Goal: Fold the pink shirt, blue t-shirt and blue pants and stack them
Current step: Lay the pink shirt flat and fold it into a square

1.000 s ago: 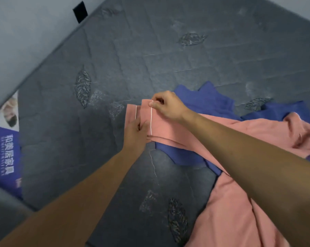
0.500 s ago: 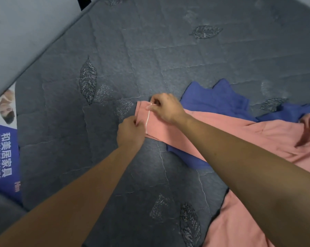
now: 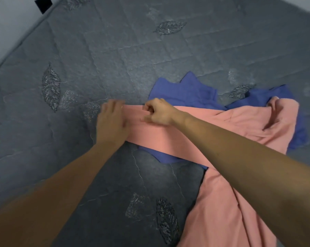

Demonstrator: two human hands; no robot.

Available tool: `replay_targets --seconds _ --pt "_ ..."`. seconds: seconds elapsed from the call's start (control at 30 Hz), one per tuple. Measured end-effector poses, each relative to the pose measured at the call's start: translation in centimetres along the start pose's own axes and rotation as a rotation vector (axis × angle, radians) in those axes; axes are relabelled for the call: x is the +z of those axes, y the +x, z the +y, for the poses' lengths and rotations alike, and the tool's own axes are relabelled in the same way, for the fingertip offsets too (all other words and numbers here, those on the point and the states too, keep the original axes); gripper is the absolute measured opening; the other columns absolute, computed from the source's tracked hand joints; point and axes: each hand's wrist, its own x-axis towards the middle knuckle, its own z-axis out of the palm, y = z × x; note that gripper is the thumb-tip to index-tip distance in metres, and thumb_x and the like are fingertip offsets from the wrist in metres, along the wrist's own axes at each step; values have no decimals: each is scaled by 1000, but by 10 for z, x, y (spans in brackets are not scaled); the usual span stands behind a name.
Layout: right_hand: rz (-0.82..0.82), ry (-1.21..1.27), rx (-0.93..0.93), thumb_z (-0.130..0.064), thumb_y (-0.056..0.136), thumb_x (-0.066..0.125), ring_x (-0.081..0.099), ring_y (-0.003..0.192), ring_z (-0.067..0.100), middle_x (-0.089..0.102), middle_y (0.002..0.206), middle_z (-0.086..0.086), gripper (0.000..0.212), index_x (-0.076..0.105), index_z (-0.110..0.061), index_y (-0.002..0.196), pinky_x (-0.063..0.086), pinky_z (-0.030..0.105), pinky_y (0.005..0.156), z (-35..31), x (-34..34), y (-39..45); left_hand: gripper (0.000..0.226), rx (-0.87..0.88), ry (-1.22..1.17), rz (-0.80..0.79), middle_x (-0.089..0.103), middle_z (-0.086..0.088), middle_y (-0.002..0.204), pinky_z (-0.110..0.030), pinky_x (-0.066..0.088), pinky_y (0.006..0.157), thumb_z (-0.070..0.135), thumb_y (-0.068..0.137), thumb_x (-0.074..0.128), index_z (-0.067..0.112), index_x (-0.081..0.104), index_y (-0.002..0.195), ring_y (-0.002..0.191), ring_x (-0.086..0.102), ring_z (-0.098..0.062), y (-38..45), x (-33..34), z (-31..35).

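The pink shirt (image 3: 227, 202) lies crumpled on the dark grey mattress (image 3: 115, 50), one sleeve stretched out to the left. My left hand (image 3: 111, 123) rests palm down on the sleeve's cuff end, fingers reaching forward; it is blurred. My right hand (image 3: 157, 113) is a little to the right, its curled fingers pinching the sleeve's far edge. Blue fabric (image 3: 182, 90) lies under the pink sleeve, and more blue fabric (image 3: 277, 93) shows behind the shirt's collar at the right. Which blue piece is the t-shirt and which the pants I cannot tell.
The quilted mattress with leaf patterns stretches to the left and far side. A grey wall (image 3: 6, 24) runs along its upper left edge, with a small black patch (image 3: 43, 4) on it.
My hands have moved apart along the pink sleeve: the left one now lies flat over the cuff and hides its white stitching. The view has shifted, and the printed label at the left is gone.
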Motion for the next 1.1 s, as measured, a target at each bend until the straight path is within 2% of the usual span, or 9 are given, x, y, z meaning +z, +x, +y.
replay_targets --seconds 0.07,0.13,0.27,0.37,0.47,0.6,0.73,0.9,1.1 --pt "-8 -29 5 -38 79 79 59 82 21 66 85 -3 24 65 -21 87 47 34 70 6 -5 -6 56 181 -49 -171 49 -4 135 -45 42 100 17 83 62 18 50 138 120 46 -29 15 10 11" --pt "-35 -105 6 -32 79 76 60 80 24 65 80 -1 21 67 -14 85 52 39 70 15 -13 -15 46 232 -33 -259 54 -6 124 -44 41 97 22 88 65 18 59 133 111 47 -29 29 21 12" --pt "-65 -201 14 -34 79 74 57 77 24 58 68 -6 22 65 -13 79 52 39 71 46 -33 -44 21 241 18 -225 58 -9 99 -50 44 85 27 89 71 11 69 103 94 49 -34 48 28 -6" --pt "-66 -222 27 -35 82 74 64 94 28 73 92 0 29 72 -11 98 54 40 84 75 -52 -71 16 268 -33 -228 61 -6 87 -49 45 82 27 92 70 12 67 96 90 52 -31 58 18 -8" --pt "-83 -200 61 -34 83 73 61 81 22 67 76 -7 20 70 -16 89 53 38 81 110 -68 -96 13 339 -31 -259 51 4 72 -45 41 78 27 96 64 15 62 93 81 53 -25 64 6 -6" --pt "-103 -191 118 -37 85 71 67 110 24 74 116 2 36 72 -15 113 51 39 98 153 -86 -128 13 329 -41 -357 58 2 75 -41 47 69 28 97 63 19 55 91 70 59 -30 72 3 -11" --pt "-121 -250 155 -32 90 69 63 91 24 70 91 -1 14 66 -18 90 44 33 80 196 -96 -153 14 272 -42 -394 59 4 75 -42 48 68 30 97 61 23 53 89 69 59 -27 72 3 -19" --pt "125 -221 70 -37 97 66 52 73 21 61 76 -4 29 66 -9 89 34 33 68 206 -106 -149 18 181 -28 -383 59 0 72 -40 42 63 30 99 59 20 50 88 66 57 -26 73 -1 -27" --pt "194 -245 128 -57 92 66 46 69 26 45 59 -10 53 38 -24 61 30 34 64 209 -96 -133 20 154 89 -308 60 -7 69 -40 43 59 35 99 58 20 49 90 65 56 -30 73 -5 -35"
